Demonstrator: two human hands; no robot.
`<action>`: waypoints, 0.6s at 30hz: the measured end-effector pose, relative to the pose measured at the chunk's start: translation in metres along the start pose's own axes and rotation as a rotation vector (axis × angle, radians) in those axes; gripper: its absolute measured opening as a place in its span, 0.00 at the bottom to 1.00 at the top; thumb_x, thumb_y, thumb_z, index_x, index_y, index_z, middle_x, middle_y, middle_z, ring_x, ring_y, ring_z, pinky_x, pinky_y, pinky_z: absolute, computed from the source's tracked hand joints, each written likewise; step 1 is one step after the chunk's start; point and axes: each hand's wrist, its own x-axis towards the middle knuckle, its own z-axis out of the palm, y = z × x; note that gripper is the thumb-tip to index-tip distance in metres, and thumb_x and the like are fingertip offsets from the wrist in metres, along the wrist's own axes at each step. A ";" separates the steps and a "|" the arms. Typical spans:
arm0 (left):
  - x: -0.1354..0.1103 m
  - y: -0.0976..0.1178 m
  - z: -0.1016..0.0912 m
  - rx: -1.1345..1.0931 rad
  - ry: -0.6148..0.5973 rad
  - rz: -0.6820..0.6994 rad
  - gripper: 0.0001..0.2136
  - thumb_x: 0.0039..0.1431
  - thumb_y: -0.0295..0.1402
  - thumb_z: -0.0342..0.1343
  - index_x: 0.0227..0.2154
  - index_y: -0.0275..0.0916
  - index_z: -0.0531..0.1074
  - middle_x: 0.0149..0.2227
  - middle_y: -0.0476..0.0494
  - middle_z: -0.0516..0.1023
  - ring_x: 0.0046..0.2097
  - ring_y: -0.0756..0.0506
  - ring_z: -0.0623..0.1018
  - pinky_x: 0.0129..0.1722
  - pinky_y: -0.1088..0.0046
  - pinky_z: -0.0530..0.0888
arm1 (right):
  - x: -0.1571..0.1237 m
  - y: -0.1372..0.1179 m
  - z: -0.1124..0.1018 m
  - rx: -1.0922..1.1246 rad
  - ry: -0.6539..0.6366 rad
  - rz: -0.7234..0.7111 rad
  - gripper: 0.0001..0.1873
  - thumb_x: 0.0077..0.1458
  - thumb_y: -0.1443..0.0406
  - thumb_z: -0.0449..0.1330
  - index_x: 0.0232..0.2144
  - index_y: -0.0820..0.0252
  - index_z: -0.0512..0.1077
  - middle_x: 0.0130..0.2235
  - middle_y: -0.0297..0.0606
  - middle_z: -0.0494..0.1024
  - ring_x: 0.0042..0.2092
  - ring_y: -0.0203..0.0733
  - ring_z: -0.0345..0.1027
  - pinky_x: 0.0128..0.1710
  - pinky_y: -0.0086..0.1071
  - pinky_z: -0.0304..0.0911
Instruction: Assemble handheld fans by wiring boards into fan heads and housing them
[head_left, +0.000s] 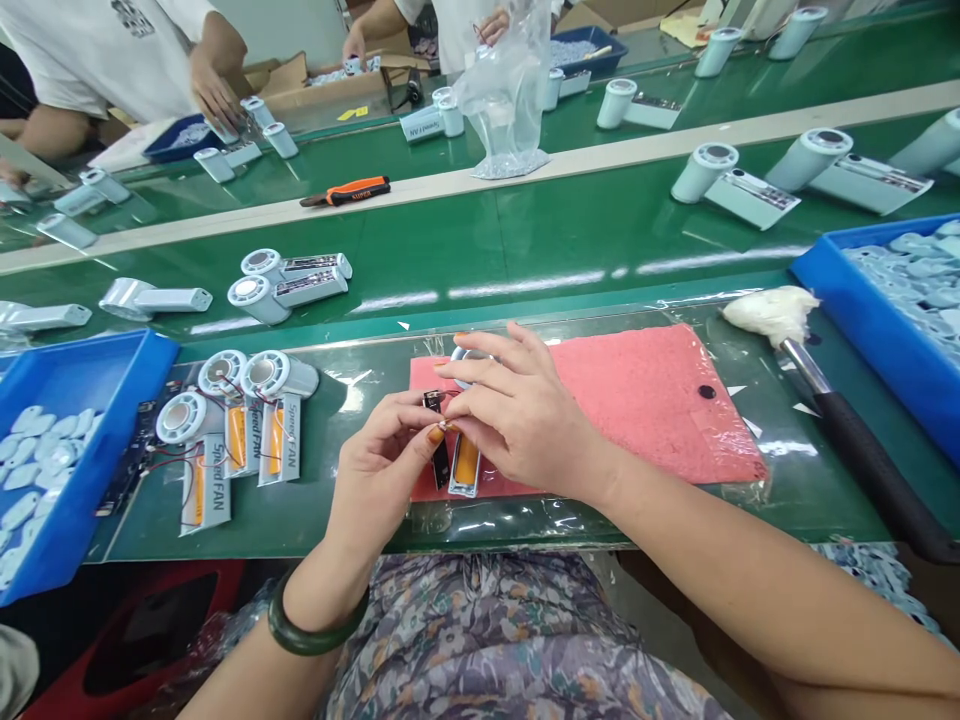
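My left hand [386,455] is closed, its thumb and fingers pinching a narrow black circuit board [439,462] held upright. Right beside it, my right hand [517,415] is closed too, thumb and index finger pinched on thin wires close to the board; a tiny pale piece shows where the fingertips of both hands meet. Under my right hand lies a light-blue handheld fan body [464,490] with an orange battery [467,460] in its open handle. Its round head is mostly hidden behind my fingers. A pink mat [637,400] lies beneath.
Several wired fan bodies [281,440] lie at left, near a blue bin [142,365] of small parts. A black-handled hammer with a wrapped head [847,420] and another blue bin [832,265] are at right. Beyond are orange-handled pliers [356,190], a plastic bag [506,110] and co-workers' hands [214,95].
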 end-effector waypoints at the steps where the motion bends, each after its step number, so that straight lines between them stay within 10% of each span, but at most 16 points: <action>1: 0.000 0.000 0.001 0.002 0.003 0.008 0.04 0.57 0.36 0.67 0.32 0.42 0.82 0.44 0.43 0.79 0.50 0.46 0.77 0.49 0.74 0.75 | 0.000 0.000 0.000 0.012 0.008 0.002 0.08 0.66 0.66 0.57 0.36 0.55 0.77 0.53 0.35 0.82 0.63 0.48 0.65 0.68 0.55 0.48; 8: -0.004 0.003 0.010 -0.143 0.111 -0.035 0.21 0.52 0.36 0.72 0.50 0.43 0.78 0.44 0.44 0.83 0.44 0.47 0.82 0.47 0.72 0.80 | 0.001 -0.002 0.000 0.028 0.084 0.070 0.10 0.65 0.68 0.55 0.34 0.55 0.74 0.51 0.36 0.82 0.59 0.44 0.71 0.67 0.51 0.51; 18: -0.003 0.006 0.015 -0.214 0.084 -0.082 0.17 0.50 0.37 0.73 0.44 0.42 0.82 0.41 0.43 0.86 0.42 0.46 0.84 0.44 0.72 0.82 | 0.001 0.000 0.003 -0.125 0.122 -0.049 0.12 0.70 0.69 0.51 0.39 0.59 0.75 0.46 0.39 0.84 0.46 0.39 0.76 0.64 0.44 0.57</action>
